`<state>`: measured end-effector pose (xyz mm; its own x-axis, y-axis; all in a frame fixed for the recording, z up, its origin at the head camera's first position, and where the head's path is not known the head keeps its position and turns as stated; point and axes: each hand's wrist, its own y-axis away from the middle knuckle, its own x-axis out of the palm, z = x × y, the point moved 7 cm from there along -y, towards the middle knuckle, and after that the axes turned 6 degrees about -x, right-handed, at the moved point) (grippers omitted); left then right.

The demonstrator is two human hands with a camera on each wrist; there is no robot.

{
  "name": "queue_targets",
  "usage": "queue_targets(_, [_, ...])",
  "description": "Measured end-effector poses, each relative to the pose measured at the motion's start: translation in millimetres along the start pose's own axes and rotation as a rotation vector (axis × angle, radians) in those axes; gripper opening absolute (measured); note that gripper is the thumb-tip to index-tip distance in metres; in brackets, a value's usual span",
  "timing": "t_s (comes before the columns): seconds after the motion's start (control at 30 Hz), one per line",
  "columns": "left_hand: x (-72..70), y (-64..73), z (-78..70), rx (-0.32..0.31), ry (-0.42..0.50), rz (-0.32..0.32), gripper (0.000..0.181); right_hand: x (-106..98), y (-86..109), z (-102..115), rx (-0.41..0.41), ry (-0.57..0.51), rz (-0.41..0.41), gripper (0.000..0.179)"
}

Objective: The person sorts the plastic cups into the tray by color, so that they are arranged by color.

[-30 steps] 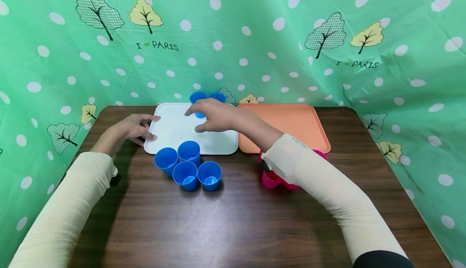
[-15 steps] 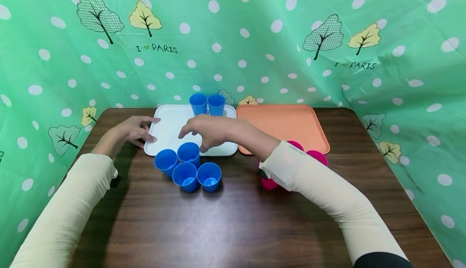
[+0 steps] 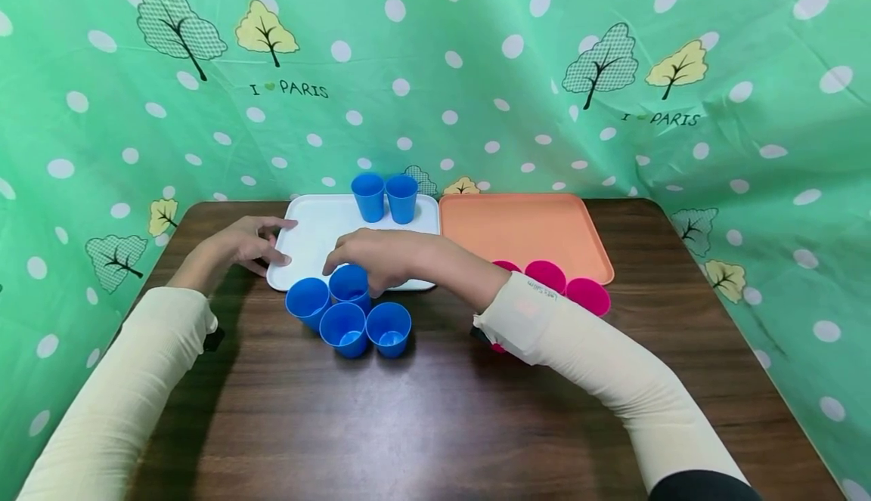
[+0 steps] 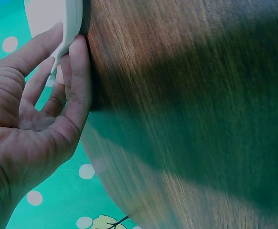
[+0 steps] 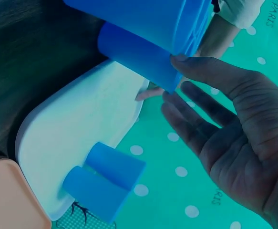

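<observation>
My left hand [image 3: 245,242] holds the left edge of the white tray [image 3: 311,233]; in the left wrist view, thumb and index finger meet its rim [image 4: 72,24]. My right hand [image 3: 377,255] reaches down over the back right cup [image 3: 349,283] of a cluster of several blue cups in front of the tray. In the right wrist view the thumb [image 5: 189,64] and fingertips lie at a blue cup's rim, the fingers fairly straight; how firmly they touch is unclear. Two blue cups [image 3: 368,199] stand upright side by side at the tray's back right.
An orange tray [image 3: 517,229] lies right beside the white one. Several pink cups [image 3: 587,297] stand in front of it, partly hidden by the right sleeve [image 3: 544,320]. The brown table [image 3: 381,425] ends at a green dotted cloth [image 3: 422,55] behind.
My right hand has come away from the two cups at the tray's back and moved down toward me, to the cluster's back right cup. The left hand stays at the tray edge.
</observation>
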<state>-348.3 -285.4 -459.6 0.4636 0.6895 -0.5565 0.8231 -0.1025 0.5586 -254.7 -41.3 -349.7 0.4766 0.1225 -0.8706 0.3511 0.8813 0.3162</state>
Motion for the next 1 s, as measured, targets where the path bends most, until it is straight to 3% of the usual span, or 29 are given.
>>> queue_targets(1.0, [-0.3, 0.2, 1.3, -0.011, 0.02, 0.005, 0.092, -1.6, -0.8, 0.1, 0.017, 0.029, 0.007, 0.07])
